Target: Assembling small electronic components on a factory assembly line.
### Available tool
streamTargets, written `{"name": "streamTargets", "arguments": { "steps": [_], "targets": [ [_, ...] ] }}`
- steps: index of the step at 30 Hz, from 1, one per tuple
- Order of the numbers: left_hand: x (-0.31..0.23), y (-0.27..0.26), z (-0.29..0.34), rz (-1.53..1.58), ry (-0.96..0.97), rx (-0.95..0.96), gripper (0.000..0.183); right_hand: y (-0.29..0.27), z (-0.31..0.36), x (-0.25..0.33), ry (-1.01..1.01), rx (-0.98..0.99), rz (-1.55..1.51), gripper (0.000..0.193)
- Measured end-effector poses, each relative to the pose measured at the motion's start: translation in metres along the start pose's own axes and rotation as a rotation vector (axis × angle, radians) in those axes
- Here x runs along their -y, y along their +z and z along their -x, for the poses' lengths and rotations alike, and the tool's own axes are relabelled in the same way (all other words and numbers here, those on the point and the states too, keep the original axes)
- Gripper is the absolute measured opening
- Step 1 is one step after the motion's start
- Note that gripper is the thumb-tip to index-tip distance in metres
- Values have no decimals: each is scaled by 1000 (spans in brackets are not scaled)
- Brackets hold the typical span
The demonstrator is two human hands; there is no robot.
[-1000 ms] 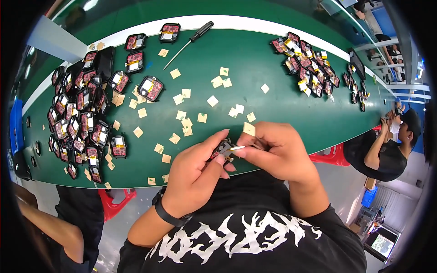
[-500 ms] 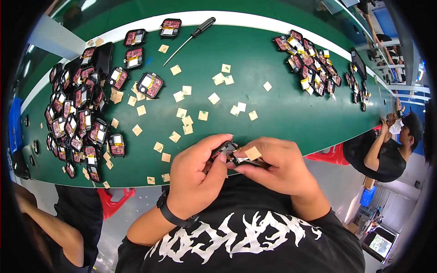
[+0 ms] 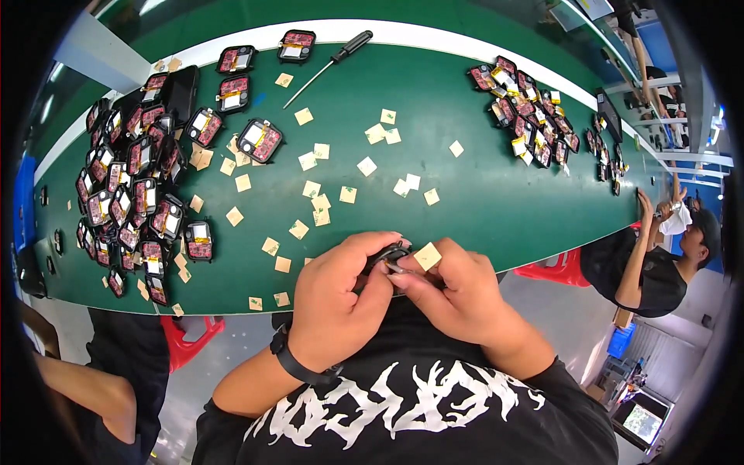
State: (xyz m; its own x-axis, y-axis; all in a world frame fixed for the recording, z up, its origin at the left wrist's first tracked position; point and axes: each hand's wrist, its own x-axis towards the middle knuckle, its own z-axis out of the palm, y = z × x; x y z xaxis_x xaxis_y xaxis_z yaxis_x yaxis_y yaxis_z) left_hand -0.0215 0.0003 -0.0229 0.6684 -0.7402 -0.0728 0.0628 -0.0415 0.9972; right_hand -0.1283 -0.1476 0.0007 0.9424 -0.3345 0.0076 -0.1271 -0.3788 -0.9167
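In front of my chest, my left hand point(image 3: 335, 298) is closed around a small black electronic device casing point(image 3: 380, 257), mostly covered by the fingers. My right hand point(image 3: 457, 298) is closed too, its thumb and fingertips pinched together at the casing's right edge. What they grip there is hidden. A tan paper square point(image 3: 427, 256) lies against the back of the right index finger. Both hands are just above the near edge of the green table point(image 3: 465, 213).
A heap of open black devices point(image 3: 139, 198) with red boards and white batteries covers the left. A similar pile point(image 3: 535, 116) lies at the far right. A screwdriver point(image 3: 329, 66) lies at the back; several tan squares point(image 3: 348, 194) are scattered mid-table. A co-worker point(image 3: 659, 263) sits at right.
My right fingertips have moved in closer to the left thumb, and the pale piece seen between them is now hidden. The view has shifted slightly. The right co-worker's arm reaches onto the table.
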Motion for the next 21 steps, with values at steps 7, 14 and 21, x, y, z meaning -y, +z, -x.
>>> {"name": "streamTargets", "arguments": {
  "steps": [7, 14, 21],
  "targets": [
    [1, -2, 2, 194, -43, 2, 35, 2, -3, -5, 20, -111, 106, 30],
    [0, -8, 1, -15, 36, 67, 36, 2, -8, -6, 74, -81, -57, 10],
    [-8, -16, -3, 122, -102, 213, 35, -4, -19, -1, 340, -117, -329, 12]
  ]
}}
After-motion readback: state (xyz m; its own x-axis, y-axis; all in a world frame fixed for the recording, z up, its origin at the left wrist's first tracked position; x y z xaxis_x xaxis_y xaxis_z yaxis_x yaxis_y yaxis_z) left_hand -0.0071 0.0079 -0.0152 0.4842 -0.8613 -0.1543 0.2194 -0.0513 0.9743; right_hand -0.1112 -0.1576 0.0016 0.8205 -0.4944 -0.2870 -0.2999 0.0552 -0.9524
